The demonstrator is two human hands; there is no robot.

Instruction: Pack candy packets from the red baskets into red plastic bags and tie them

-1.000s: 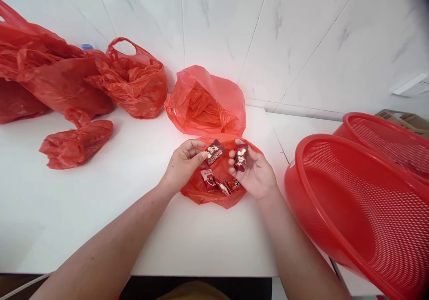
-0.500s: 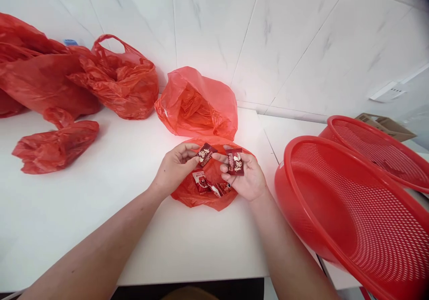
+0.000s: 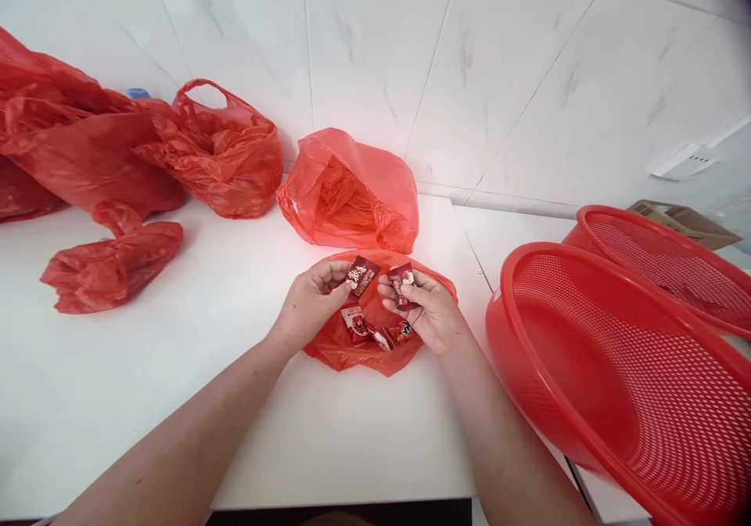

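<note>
My left hand [image 3: 317,297] pinches a small dark-red snack packet [image 3: 362,277] with pale lettering between thumb and fingers. A similar dark-red packet [image 3: 401,285] lies across the fingers of my right hand [image 3: 432,311], with the thumb pressed on it. Both hands are over an open red plastic bag [image 3: 333,354] spread on the white table. Inside that bag lie a red and white packet [image 3: 355,325] and an orange-red packet [image 3: 402,332] with dark lettering. Behind it, touching its far edge, another red plastic bag [image 3: 375,166] stands with its mouth open towards me.
Two red plastic baskets, a near one [image 3: 575,369] and a far one [image 3: 662,275], stand at the right. Filled red bags [image 3: 88,150] line the wall at the left, with a small knotted bag [image 3: 117,268] in front. A cardboard box [image 3: 686,225] sits behind the baskets.
My right thumb has come down onto its packet, which has turned and shifted slightly left. The left packet stays pinched and shows more of its front. The whole view has shifted a little.
</note>
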